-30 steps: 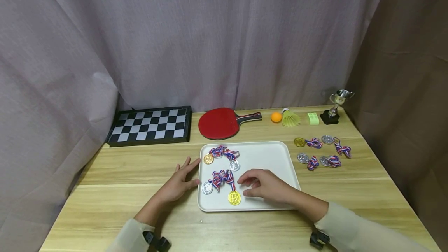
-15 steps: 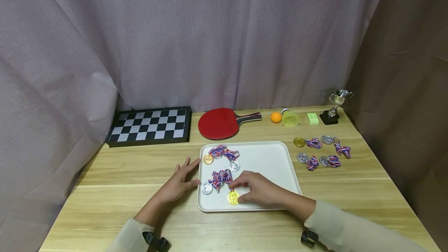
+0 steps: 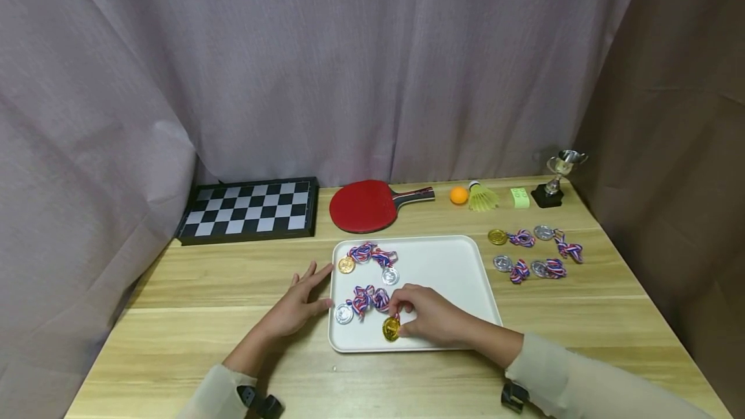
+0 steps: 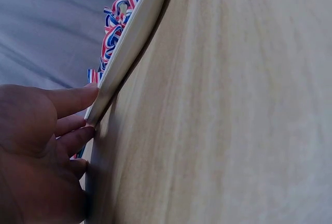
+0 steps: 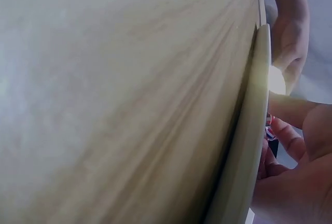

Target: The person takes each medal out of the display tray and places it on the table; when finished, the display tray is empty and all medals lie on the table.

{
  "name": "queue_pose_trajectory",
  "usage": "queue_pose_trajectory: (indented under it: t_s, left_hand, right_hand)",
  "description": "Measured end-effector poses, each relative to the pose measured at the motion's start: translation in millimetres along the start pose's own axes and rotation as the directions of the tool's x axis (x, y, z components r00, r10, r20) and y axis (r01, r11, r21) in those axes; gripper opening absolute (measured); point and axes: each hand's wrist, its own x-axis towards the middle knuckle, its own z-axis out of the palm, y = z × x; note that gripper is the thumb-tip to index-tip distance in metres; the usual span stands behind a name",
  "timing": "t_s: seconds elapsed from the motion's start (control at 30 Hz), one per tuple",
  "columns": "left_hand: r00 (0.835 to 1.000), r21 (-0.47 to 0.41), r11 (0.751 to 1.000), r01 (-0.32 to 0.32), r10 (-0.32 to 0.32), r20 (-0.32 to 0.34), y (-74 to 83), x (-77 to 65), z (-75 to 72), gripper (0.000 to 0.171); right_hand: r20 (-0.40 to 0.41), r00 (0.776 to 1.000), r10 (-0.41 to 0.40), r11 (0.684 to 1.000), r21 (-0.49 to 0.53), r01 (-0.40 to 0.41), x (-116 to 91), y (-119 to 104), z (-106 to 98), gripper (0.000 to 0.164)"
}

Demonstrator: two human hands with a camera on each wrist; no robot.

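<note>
The right hand [image 3: 432, 316] pinches a gold medal [image 3: 390, 329] at the near part of a white tray [image 3: 448, 264]; the left hand [image 3: 297, 306], apart, fingers spread, touches the tray's left edge. Three more medals [image 3: 344, 314] (one gold, two silver) lie inside; a red paddle [image 3: 362, 205] rests on the counter [image 3: 198, 319] beyond.

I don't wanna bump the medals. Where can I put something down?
Try the back right of the tray, beyond the right hand, or the table between the chessboard and left hand. There's also bare wood in front of the table medals. The tray's left half is crowded with four more medals.
</note>
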Motion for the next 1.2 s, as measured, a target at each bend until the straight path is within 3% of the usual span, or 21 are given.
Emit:
queue_pose_trajectory:
  t_s: [0.27, 0.43, 0.57, 0.87, 1.03, 1.2]
  left_hand:
    - [1.0, 0.007, 1.0, -0.008, 0.008, 0.004, -0.1, 0.0, -0.4, 0.073]
    - [1.0, 0.006, 1.0, -0.001, 0.001, 0.0, 0.5, 0.3, -0.8, 0.073]
    - [1.0, 0.003, 1.0, 0.005, -0.005, -0.001, 1.0, 0.0, -0.9, 0.072]
    - [1.0, 0.005, 1.0, 0.008, -0.008, 0.0, 1.6, -0.3, -1.1, 0.072]
    - [1.0, 0.008, 1.0, 0.009, -0.009, 0.001, 1.4, -0.4, -1.1, 0.072]
    - [1.0, 0.005, 1.0, 0.006, -0.006, 0.003, 1.0, -0.5, -0.8, 0.072]
  right_hand:
    - [-0.021, 0.997, 0.075, 0.986, 0.149, -0.071, -1.5, 2.6, -5.6, 0.014]
    - [-0.068, 0.989, 0.132, 0.968, 0.223, -0.114, -1.5, 2.8, -11.4, 0.012]
    - [-0.1, 0.985, 0.138, 0.948, 0.302, -0.102, -4.8, 3.0, -17.0, 0.011]
    - [-0.081, 0.983, 0.166, 0.885, 0.452, -0.112, -20.2, 11.9, -39.7, 0.01]
    - [-0.11, 0.966, 0.232, 0.872, 0.464, -0.157, -34.1, 20.5, -56.6, 0.015]
    - [-0.143, 0.934, 0.327, 0.848, 0.48, -0.224, -50.6, 31.2, -75.6, 0.021]
